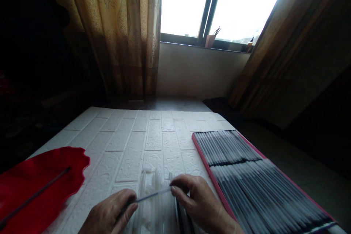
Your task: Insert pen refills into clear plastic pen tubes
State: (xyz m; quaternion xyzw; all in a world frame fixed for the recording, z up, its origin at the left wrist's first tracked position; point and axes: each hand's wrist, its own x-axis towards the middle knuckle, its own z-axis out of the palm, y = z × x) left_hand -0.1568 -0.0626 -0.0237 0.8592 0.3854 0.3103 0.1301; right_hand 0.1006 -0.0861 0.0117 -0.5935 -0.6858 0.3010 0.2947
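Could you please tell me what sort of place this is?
Perhaps a room in a home: patterned curtains flank a bright window, and a white brick-patterned tabletop bears a red scalloped dish.

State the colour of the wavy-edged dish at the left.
The wavy-edged dish is red; it shows in the head view, the only one.

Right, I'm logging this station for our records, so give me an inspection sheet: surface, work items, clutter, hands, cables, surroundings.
Surface: white brick-patterned sheet.
Work items: thin rod between the hands; blurred translucent strips below; red-rimmed tray at right with two rows of slender rods.
Clutter: red wavy-edged dish at left, a long stick lying in it.
Hands: left hand and right hand each grip the thin rod.
Cables: nothing seen.
Surroundings: bright window, patterned curtains, cup on the sill.
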